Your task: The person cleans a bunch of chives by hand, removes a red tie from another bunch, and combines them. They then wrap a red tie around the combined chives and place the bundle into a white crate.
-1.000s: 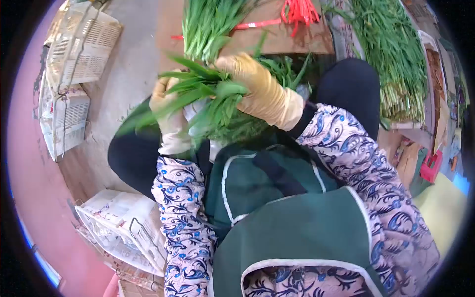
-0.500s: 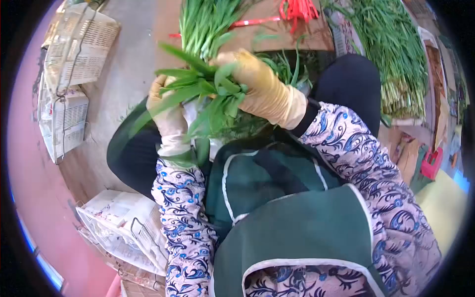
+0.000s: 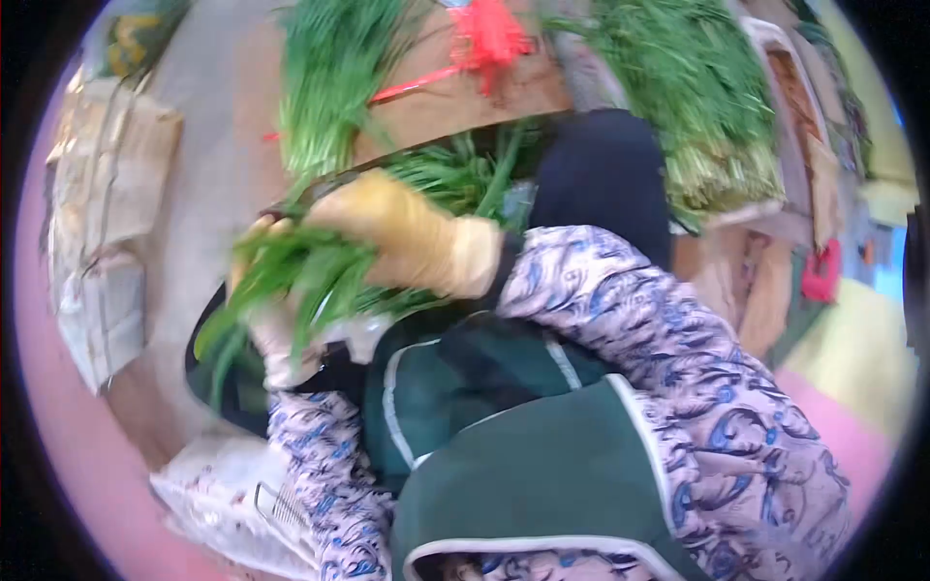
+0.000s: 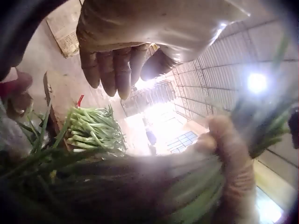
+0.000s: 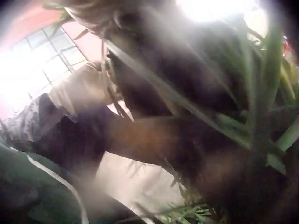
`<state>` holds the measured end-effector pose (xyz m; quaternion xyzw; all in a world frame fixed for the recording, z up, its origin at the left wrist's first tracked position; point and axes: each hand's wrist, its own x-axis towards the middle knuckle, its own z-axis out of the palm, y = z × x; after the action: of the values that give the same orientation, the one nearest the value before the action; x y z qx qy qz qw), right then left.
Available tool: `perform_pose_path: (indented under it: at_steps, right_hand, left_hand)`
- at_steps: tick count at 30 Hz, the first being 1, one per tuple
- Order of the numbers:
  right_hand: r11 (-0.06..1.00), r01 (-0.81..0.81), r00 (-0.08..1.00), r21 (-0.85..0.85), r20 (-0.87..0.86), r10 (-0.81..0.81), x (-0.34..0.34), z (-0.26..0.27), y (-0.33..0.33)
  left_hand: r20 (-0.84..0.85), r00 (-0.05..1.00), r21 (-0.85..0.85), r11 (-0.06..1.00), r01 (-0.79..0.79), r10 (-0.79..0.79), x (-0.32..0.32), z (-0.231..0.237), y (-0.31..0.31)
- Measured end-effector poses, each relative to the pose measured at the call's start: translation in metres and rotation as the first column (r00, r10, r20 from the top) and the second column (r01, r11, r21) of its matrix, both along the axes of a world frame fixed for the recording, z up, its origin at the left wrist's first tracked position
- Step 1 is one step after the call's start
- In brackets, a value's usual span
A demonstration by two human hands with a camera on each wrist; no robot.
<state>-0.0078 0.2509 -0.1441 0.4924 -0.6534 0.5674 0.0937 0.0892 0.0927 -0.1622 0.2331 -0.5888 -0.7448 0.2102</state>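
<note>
In the head view, a bunch of broad green leaves [image 3: 325, 271] is held between two gloved hands and is blurred. The right hand [image 3: 397, 232], in a yellowish glove, lies over the upper side of the bunch with its fingers curled onto it. Beneath and to the left, the left hand [image 3: 274, 334] grips the bunch, partly covered by leaves. Long leaves hang over its wrist. The left wrist view shows gloved fingers [image 4: 112, 70] bent downward above a mass of greens [image 4: 187, 186]. Blurred stems [image 5: 177, 95] cross the right wrist view, hiding most finger detail.
A brown board [image 3: 523, 82] bears long green stalks [image 3: 325, 107] and red ties [image 3: 484, 44]. More greens [image 3: 693, 97] are piled at the right. Loose leaves [image 3: 455, 174] lie just beyond the hands. Pale crates [image 3: 116, 184] stand left, another container [image 3: 228, 494] lower left.
The head view has turned, so the board and piled greens appear farther left. Both hands and the held leaves have shifted left and downward in that view, still together.
</note>
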Motion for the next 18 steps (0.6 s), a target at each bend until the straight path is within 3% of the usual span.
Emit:
perform_pose_path:
  at_steps: [1, 2, 3, 4, 5, 7, 8, 10, 12, 13, 14, 16, 17, 18]
  right_hand:
    - [0.998, 0.005, 0.999, 0.062, 0.033, -0.007, -0.006, -0.004, 0.020]
    - [0.975, 0.114, 0.993, 0.191, -0.034, -0.109, 0.001, -0.017, 0.001]
    - [0.899, 0.120, 0.978, 0.421, 0.107, -0.181, -0.002, -0.033, 0.003]
    - [0.873, 0.163, 0.960, 0.459, 0.131, -0.249, -0.006, -0.073, 0.004]
    - [0.914, 0.235, 0.945, 0.331, 0.141, -0.294, -0.010, -0.066, 0.006]
    - [0.883, 0.151, 0.984, 0.444, 0.016, -0.177, 0.000, -0.034, -0.008]
    - [0.961, 0.090, 0.996, 0.260, -0.008, -0.091, 0.003, -0.017, -0.008]
    - [0.918, 0.186, 0.968, 0.351, 0.097, -0.233, -0.003, -0.028, -0.009]
    - [0.823, 0.147, 0.890, 0.549, 0.289, -0.352, -0.015, -0.072, 0.013]
    - [0.910, 0.201, 0.910, 0.362, 0.273, -0.310, -0.010, -0.053, 0.008]
    - [0.803, 0.104, 0.966, 0.587, 0.132, -0.222, -0.004, -0.037, 0.010]
    - [0.961, 0.124, 0.991, 0.246, 0.021, -0.133, 0.007, -0.036, -0.001]
    - [0.972, 0.158, 0.980, 0.176, 0.093, -0.176, 0.007, -0.039, 0.003]
    - [0.949, 0.112, 0.951, 0.296, 0.246, -0.189, 0.000, -0.063, -0.003]
  left_hand:
    - [-0.044, 0.998, -0.085, 0.995, 0.051, -0.055, -0.010, -0.016, 0.018]
    - [0.031, 0.998, 0.156, 0.986, 0.050, -0.055, 0.009, -0.009, -0.003]
    - [0.134, 0.989, -0.087, 0.994, 0.069, -0.057, 0.007, -0.010, -0.002]
    - [0.164, 0.986, -0.129, 0.990, 0.063, -0.042, 0.007, -0.004, 0.007]
    - [0.211, 0.976, -0.101, 0.992, 0.071, -0.049, 0.000, -0.006, 0.003]
    - [0.091, 0.984, -0.023, 0.987, 0.157, -0.155, 0.017, -0.033, -0.020]
    - [-0.027, 0.980, 0.017, 0.980, 0.198, -0.198, 0.027, -0.061, -0.037]
    - [0.129, 0.958, -0.090, 0.959, 0.268, -0.256, 0.014, -0.028, -0.024]
    - [0.199, 0.972, -0.166, 0.973, 0.160, -0.126, 0.003, -0.033, -0.003]
    - [0.163, 0.979, -0.148, 0.978, 0.147, -0.123, 0.005, -0.030, 0.003]
    - [0.199, 0.963, -0.262, 0.938, 0.229, -0.179, 0.013, -0.034, -0.001]
    - [0.277, 0.923, -0.478, 0.795, 0.373, -0.267, 0.032, -0.045, -0.020]
    - [0.283, 0.916, -0.336, 0.865, 0.372, -0.284, 0.034, -0.060, -0.033]
    - [0.203, 0.967, -0.022, 0.986, 0.163, -0.155, 0.024, -0.040, -0.010]
